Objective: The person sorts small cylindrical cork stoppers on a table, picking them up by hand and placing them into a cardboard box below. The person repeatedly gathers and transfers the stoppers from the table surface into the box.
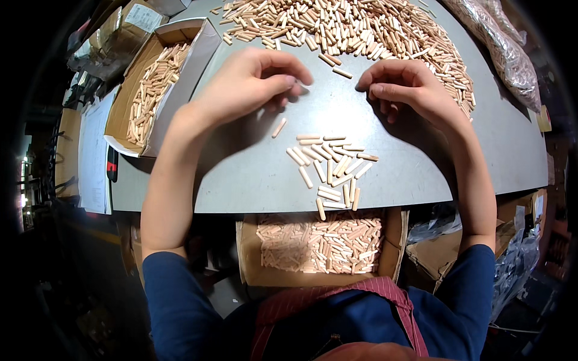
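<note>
Both of my hands hover over the grey table (241,186), apart from each other. My left hand (256,81) is loosely curled, its index finger reaching past the thumb, with nothing visible in it. A single wooden dowel (279,127) lies below its fingers. Across the gap, my right hand (406,87) is bent with thumb and index fingertip a little apart; it too shows nothing held. Between my forearms, toward the near edge, lies a loose group of wooden dowels (331,163). A big heap of dowels (355,30) spreads beyond my hands, with a few strays near the fingertips.
Under the table's near edge sits an open cardboard box (283,278) of dowels. A second box (176,90) with dowels stands at the left, beside paper sheets (96,156) and a red-and-black tool (112,164). A filled clear plastic bag (500,51) lies far right.
</note>
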Demonstrator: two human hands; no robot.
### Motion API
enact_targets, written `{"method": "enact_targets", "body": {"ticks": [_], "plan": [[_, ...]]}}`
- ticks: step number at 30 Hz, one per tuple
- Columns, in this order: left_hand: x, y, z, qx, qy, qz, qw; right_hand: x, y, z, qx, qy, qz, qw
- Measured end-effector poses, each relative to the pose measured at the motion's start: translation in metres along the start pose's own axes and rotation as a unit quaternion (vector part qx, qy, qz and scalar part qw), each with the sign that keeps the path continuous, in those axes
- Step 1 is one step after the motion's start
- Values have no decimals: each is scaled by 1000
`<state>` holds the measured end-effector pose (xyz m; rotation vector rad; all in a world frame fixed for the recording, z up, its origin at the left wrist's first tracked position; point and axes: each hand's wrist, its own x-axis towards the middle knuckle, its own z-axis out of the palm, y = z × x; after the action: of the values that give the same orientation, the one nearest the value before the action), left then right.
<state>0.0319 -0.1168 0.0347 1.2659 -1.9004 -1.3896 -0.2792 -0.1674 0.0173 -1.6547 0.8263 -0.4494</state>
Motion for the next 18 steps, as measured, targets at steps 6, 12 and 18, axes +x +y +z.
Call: {"method": "enact_targets", "body": {"ticks": [6, 12, 18], "plan": [[-9, 10, -11, -47, -100, -106, 988, -14, -22, 5, 45, -165, 90, 981], [-10, 17, 13, -124, -234, -135, 955, -18, -26, 26, 96, -273, 136, 947], [-16, 27, 40, -169, -438, -174, 866, -20, -24, 41, 45, -486, 44, 872]]}}
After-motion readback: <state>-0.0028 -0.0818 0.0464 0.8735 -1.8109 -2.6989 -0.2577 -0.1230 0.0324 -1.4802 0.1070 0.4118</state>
